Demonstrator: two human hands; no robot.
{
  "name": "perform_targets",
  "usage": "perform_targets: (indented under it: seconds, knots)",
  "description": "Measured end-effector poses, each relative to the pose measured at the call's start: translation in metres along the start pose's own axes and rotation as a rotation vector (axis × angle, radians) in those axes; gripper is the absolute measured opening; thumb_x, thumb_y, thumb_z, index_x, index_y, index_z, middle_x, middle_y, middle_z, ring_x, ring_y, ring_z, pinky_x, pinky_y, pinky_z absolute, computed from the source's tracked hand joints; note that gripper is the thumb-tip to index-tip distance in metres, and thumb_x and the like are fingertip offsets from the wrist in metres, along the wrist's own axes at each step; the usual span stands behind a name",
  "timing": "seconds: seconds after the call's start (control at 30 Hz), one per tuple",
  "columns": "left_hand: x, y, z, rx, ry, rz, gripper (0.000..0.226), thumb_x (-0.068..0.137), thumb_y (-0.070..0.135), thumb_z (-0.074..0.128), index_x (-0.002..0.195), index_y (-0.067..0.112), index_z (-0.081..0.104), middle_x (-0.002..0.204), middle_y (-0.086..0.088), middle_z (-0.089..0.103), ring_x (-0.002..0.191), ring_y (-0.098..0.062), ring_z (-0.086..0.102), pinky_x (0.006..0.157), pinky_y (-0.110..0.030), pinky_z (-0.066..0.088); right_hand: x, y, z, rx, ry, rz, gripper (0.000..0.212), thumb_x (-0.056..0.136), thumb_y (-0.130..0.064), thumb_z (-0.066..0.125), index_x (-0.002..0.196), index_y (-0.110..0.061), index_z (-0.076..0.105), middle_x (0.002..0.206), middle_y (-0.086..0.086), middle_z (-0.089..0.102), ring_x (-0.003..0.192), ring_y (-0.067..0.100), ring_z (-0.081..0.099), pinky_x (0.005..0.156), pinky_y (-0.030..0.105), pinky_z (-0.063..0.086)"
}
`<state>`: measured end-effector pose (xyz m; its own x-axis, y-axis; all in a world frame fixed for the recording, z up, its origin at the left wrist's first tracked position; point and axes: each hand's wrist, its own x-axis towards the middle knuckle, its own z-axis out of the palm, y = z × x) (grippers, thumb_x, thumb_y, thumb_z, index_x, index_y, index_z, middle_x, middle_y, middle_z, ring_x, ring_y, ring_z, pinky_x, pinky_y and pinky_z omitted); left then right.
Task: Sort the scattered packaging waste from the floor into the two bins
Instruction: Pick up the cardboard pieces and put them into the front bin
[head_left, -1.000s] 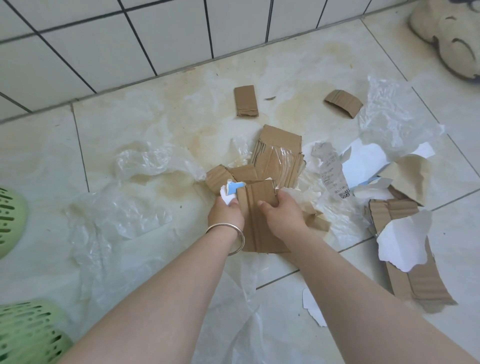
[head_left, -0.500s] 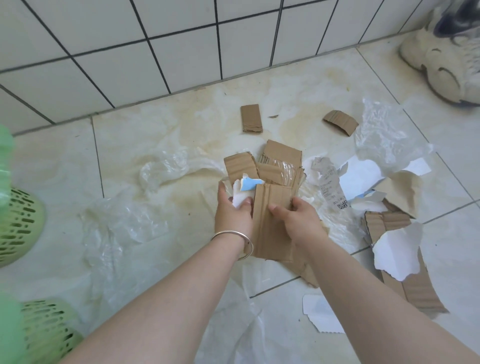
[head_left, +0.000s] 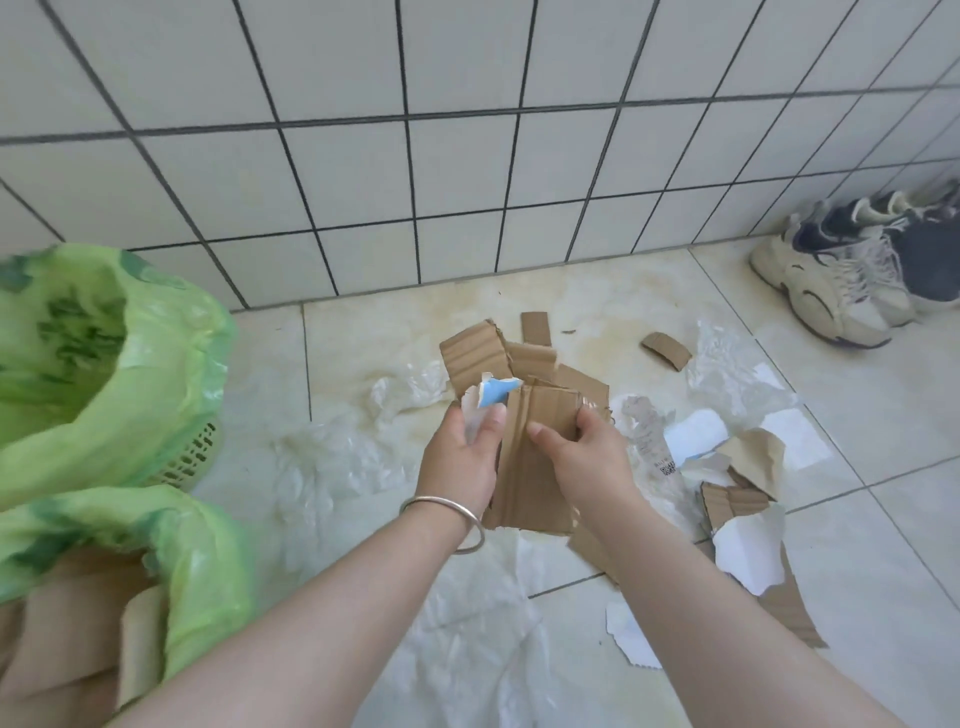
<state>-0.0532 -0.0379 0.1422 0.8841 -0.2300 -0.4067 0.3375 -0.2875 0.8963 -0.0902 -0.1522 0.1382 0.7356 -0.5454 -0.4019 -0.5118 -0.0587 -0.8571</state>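
Note:
My left hand (head_left: 462, 457) and my right hand (head_left: 582, 452) both grip a stack of brown cardboard pieces (head_left: 535, 467), held above the floor. A torn white and blue paper scrap (head_left: 493, 392) is pinched in my left hand against the stack. Two bins lined with green bags stand at the left: the far bin (head_left: 78, 364) and the near bin (head_left: 171, 551), which holds cardboard pieces (head_left: 78, 623). Clear plastic film (head_left: 332, 462) and more cardboard (head_left: 665, 349) lie on the floor.
A tiled wall (head_left: 467, 156) rises behind the litter. A pair of sneakers (head_left: 852, 275) stands at the right by the wall. White paper scraps (head_left: 748, 551), a printed receipt (head_left: 654, 441) and torn cardboard (head_left: 727, 504) lie to the right of my hands.
Both hands have lifted the cardboard stack off the floor. The view has tilted up, bringing the wall, the sneakers and both green bins into sight.

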Motion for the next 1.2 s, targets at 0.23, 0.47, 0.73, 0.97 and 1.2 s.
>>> perform_targets:
  seconds: [0.23,0.47,0.73,0.97,1.2]
  knots:
    - [-0.059,0.029,-0.112,0.068,0.213,0.115,0.033,0.090,0.021,0.057,0.122,0.017,0.049,0.109,-0.001,0.061,0.092,-0.019,0.055,0.077,-0.023,0.037,-0.082,-0.070,0.085,0.013,-0.058,-0.132,0.013,0.087,-0.020,0.063,0.095,-0.015,0.054,0.089,-0.001,0.060,0.081,0.016,0.057,0.067,0.026,0.044]
    - [-0.101,0.008,-0.212,0.038,0.395,0.134,0.032,0.090,0.016,0.057,0.121,0.011,0.050,0.113,-0.007,0.063,0.097,-0.021,0.057,0.079,-0.024,0.038,-0.151,-0.094,0.173,0.014,-0.181,-0.193,0.013,0.088,-0.017,0.061,0.096,-0.016,0.052,0.088,-0.003,0.057,0.082,0.016,0.054,0.061,0.023,0.039]
    - [-0.131,-0.043,-0.284,-0.034,0.454,0.043,0.026,0.091,0.019,0.056,0.117,0.016,0.050,0.099,0.003,0.058,0.090,-0.017,0.053,0.077,-0.026,0.038,-0.198,-0.079,0.238,-0.042,-0.334,-0.204,0.013,0.088,-0.016,0.061,0.098,-0.017,0.052,0.084,-0.009,0.055,0.078,0.010,0.053,0.060,0.015,0.039]
    - [-0.127,-0.098,-0.309,-0.067,0.370,-0.112,0.016,0.088,0.014,0.062,0.101,0.016,0.055,0.077,0.006,0.057,0.068,-0.010,0.053,0.051,-0.007,0.038,-0.202,-0.051,0.263,-0.199,-0.451,-0.091,0.024,0.092,-0.012,0.054,0.115,-0.020,0.051,0.099,-0.006,0.056,0.093,0.015,0.052,0.077,0.025,0.040]
    - [-0.111,-0.123,-0.323,-0.130,0.361,-0.216,0.015,0.083,0.017,0.068,0.089,0.026,0.058,0.086,-0.005,0.066,0.091,-0.031,0.065,0.091,-0.051,0.051,-0.194,-0.042,0.289,-0.251,-0.477,-0.097,0.033,0.091,-0.012,0.056,0.123,-0.020,0.051,0.098,-0.010,0.054,0.093,0.012,0.050,0.080,0.023,0.037]
